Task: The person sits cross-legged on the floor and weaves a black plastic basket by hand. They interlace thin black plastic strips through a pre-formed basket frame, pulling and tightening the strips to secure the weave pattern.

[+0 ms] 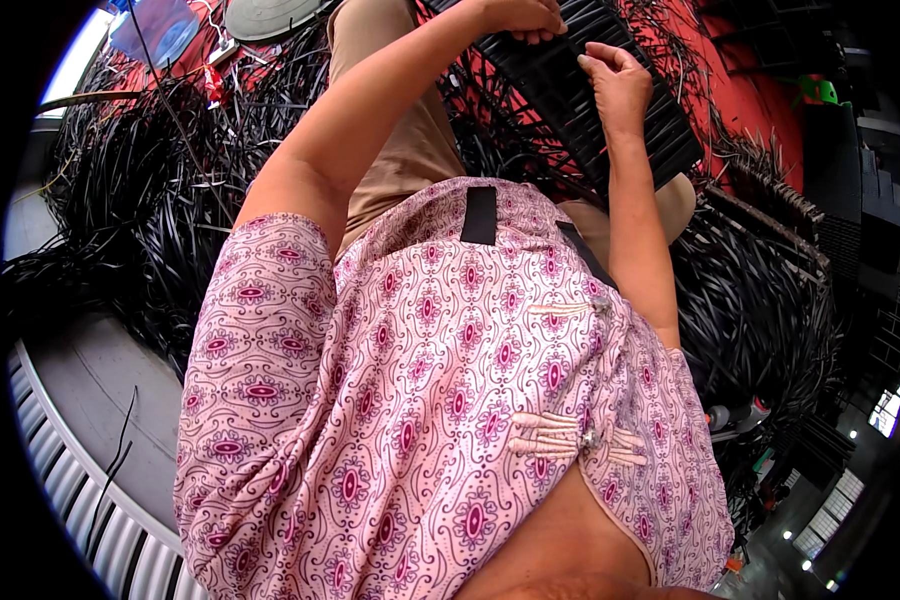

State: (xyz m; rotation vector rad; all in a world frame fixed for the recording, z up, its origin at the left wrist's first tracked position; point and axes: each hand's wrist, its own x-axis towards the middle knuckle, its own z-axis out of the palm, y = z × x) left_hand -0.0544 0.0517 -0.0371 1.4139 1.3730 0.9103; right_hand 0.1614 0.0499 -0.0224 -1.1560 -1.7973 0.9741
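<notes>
A black panel of flat slats (545,95) lies across my lap at the top of the view. Over its far edge my left hand (525,18) is closed with its fingers curled, partly cut off by the frame. To its right, my right hand (620,90) is raised above the panel, thumb and fingers pinched together. Whatever either hand pinches is too small or too dark to make out against the black panel. Loose black strips (500,130) lie beneath and beside the panel.
Heaps of long black strips (200,200) spread on both sides of me over a red surface (760,90). At the upper left are a blue translucent container (155,35) and a round grey lid (270,15). A green object (818,90) sits at the far right.
</notes>
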